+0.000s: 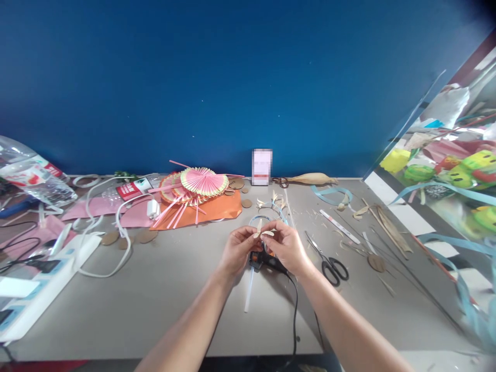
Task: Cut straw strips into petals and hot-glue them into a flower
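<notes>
Above the middle of the table, my left hand (237, 249) and my right hand (287, 247) meet, fingertips pinched on a small flower of pale, dry petals (259, 228). Both hands are closed on it from opposite sides. Just under them lies a black glue gun (273, 262), partly hidden by my fingers. A translucent glue stick (249, 292) pokes out of its back toward me, and a black cord runs to the table's front edge. Behind my fingers are several similar pale flowers (277, 201) with a light blue ring, partly covered.
Black-handled scissors (334, 269) lie right of my right hand, near dry husk strips (391, 227) and a wooden disc (375, 263). Pink paper fans (204, 185) rest on orange paper (228, 211). A phone (262, 167) leans on the blue wall. A power strip (46, 289) sits left.
</notes>
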A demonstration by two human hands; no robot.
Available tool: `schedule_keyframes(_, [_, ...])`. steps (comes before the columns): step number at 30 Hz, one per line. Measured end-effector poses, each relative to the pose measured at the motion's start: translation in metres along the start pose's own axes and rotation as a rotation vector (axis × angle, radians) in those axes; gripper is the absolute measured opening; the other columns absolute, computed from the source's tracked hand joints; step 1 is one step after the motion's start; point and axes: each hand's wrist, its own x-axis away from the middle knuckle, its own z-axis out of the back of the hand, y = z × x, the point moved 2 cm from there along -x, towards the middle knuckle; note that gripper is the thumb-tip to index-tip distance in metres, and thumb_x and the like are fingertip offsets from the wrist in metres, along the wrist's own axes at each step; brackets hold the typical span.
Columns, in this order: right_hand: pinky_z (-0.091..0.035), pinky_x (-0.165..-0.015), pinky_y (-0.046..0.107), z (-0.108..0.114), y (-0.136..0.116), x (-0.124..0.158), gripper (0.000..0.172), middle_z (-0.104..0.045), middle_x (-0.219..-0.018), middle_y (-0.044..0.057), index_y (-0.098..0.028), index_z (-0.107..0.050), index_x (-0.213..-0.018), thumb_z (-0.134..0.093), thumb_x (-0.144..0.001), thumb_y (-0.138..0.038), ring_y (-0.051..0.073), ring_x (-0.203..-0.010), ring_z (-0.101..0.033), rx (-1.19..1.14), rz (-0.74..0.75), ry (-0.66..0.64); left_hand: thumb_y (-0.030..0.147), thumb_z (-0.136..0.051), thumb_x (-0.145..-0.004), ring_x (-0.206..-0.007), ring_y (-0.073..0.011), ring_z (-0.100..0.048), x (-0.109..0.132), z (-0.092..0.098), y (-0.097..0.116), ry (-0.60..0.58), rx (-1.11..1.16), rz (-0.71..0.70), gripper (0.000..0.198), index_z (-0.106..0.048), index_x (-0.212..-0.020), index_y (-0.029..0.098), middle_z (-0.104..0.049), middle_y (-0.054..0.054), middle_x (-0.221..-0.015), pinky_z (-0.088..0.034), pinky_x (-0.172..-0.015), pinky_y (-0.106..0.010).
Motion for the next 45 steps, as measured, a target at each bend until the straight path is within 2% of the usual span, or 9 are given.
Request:
schedule_keyframes(8, [-0.037, -0.046, 0.020, 0.004, 0.003, -0.002, 0.009, -0.051, -0.059, -0.003, -0.018, -0.055, -0.079, -0.054, -0.074, -0.025, 0.008, -0.048, -0.045, 0.123, 0.067, 0.000, 0.030, -0.073, -0.058, -0.045, -0.0080, -0.053, 0.000, 0.002, 0.000, 0.005, -0.034, 0.029, 0.022, -0.061, -0.065, 0.012, -0.059, 0.001, -0.052, -0.042, -0.045, -0.019])
schedule_keyframes(20, [-0.039, -0.054, 0.022, 0.009, -0.006, 0.000, 0.006, -0.054, -0.071, 0.000, -0.018, -0.056, -0.078, -0.053, -0.074, -0.020, 0.011, -0.060, -0.049, 0.251, 0.176, -0.021, 0.028, -0.076, -0.052, -0.049, -0.0087, -0.054, -0.001, 0.005, 0.001, -0.002, -0.057, 0.044, 0.021, -0.067, -0.062, 0.012, -0.062, -0.002, -0.055, -0.042, -0.050, -0.021])
schedule_keyframes(24, [-0.039, -0.054, 0.021, 0.010, -0.011, 0.001, 0.004, -0.056, -0.071, 0.000, -0.018, -0.056, -0.077, -0.055, -0.073, -0.020, 0.011, -0.062, -0.050, 0.273, 0.195, -0.054, 0.029, -0.077, -0.050, -0.048, -0.0085, -0.052, 0.000, 0.003, 0.003, -0.039, -0.075, 0.053, 0.023, -0.068, -0.061, 0.011, -0.061, -0.003, -0.054, -0.041, -0.050, -0.021])
schedule_keyframes(33, [-0.040, -0.056, 0.021, 0.013, -0.022, 0.003, 0.005, -0.058, -0.071, 0.000, -0.019, -0.059, -0.073, -0.054, -0.073, -0.018, 0.011, -0.062, -0.052, 0.321, 0.230, -0.113, 0.028, -0.074, -0.056, -0.052, -0.0088, -0.052, 0.001, 0.005, 0.002, -0.117, -0.133, 0.069, 0.016, -0.069, -0.061, 0.013, -0.060, -0.003, -0.058, -0.039, -0.052, -0.021])
schedule_keyframes(41, [-0.042, -0.058, 0.021, 0.018, -0.027, 0.002, 0.009, -0.058, -0.070, 0.000, -0.018, -0.059, -0.071, -0.052, -0.071, -0.012, 0.011, -0.064, -0.055, 0.268, 0.196, -0.234, 0.026, -0.073, -0.058, -0.048, -0.0077, -0.049, 0.002, 0.005, 0.003, -0.179, -0.192, 0.070, 0.014, -0.068, -0.059, 0.013, -0.056, -0.001, -0.052, -0.034, -0.048, -0.021])
schedule_keyframes(45, [-0.041, -0.055, 0.020, 0.019, -0.027, 0.001, 0.008, -0.058, -0.067, -0.001, -0.018, -0.058, -0.071, -0.052, -0.071, -0.012, 0.010, -0.059, -0.054, 0.256, 0.155, -0.219, 0.025, -0.073, -0.057, -0.049, -0.0088, -0.050, 0.002, 0.004, 0.003, -0.123, -0.198, -0.003, 0.013, -0.068, -0.059, 0.013, -0.056, -0.001, -0.054, -0.036, -0.048, -0.022])
